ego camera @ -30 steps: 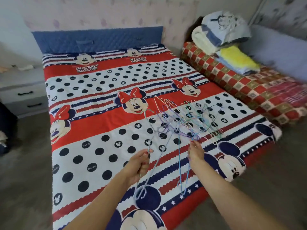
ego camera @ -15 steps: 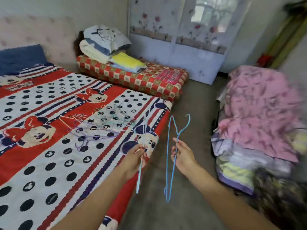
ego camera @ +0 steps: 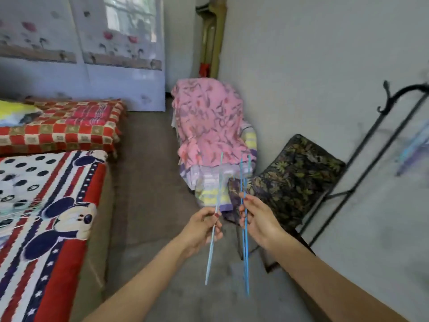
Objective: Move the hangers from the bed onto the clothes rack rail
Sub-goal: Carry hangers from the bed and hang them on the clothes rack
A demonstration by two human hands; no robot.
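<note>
My left hand (ego camera: 204,225) pinches a thin light-blue wire hanger (ego camera: 212,247), seen edge-on, over the floor. Beside it, my right hand (ego camera: 256,219) grips a second blue wire hanger (ego camera: 245,259), also upright and edge-on. The bed (ego camera: 46,217), with its red, white and navy cartoon-mouse cover, lies at the left; a few thin hangers show faintly on it at the left edge. A black metal clothes rack (ego camera: 362,159) stands at the right against the wall, with blurred blue and purple hangers (ego camera: 411,152) on it.
A chair piled with a pink floral blanket (ego camera: 209,122) and folded bedding stands straight ahead. A dark floral-cushioned chair (ego camera: 294,180) sits between it and the rack. A red checked mattress (ego camera: 62,126) lies beyond the bed. Bare grey floor runs between bed and chairs.
The view has swung right, away from the bed toward the rack. Both hands lifted one blue hanger each off the bed's pile and carried them over the floor.
</note>
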